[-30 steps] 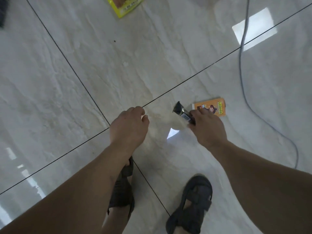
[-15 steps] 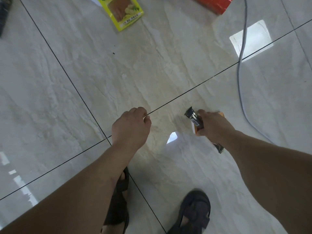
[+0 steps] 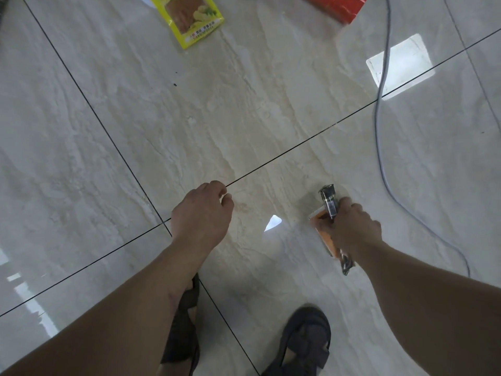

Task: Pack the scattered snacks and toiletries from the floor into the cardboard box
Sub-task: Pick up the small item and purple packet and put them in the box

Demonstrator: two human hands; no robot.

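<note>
My right hand (image 3: 351, 229) grips two small items together above the floor: a dark shiny snack bar wrapper (image 3: 330, 200) that sticks out past both sides of the fist, and a small orange packet (image 3: 324, 236) pressed under it. My left hand (image 3: 202, 215) hovers to the left with loosely curled fingers and nothing in it. A yellow snack bag (image 3: 189, 17) lies on the floor at the top centre. A red package (image 3: 339, 6) shows at the top right edge. The cardboard box is out of view.
A grey cable (image 3: 379, 126) runs down the right side of the glossy marble tiles and curves off to the right. My two feet in dark sandals, left (image 3: 184, 329) and right (image 3: 303, 343), stand at the bottom.
My right hand, holding the dark wrapper, came down on the orange packet and took it up; the packet no longer lies on the floor. The view tilted, bringing the yellow bag and red package further in.
</note>
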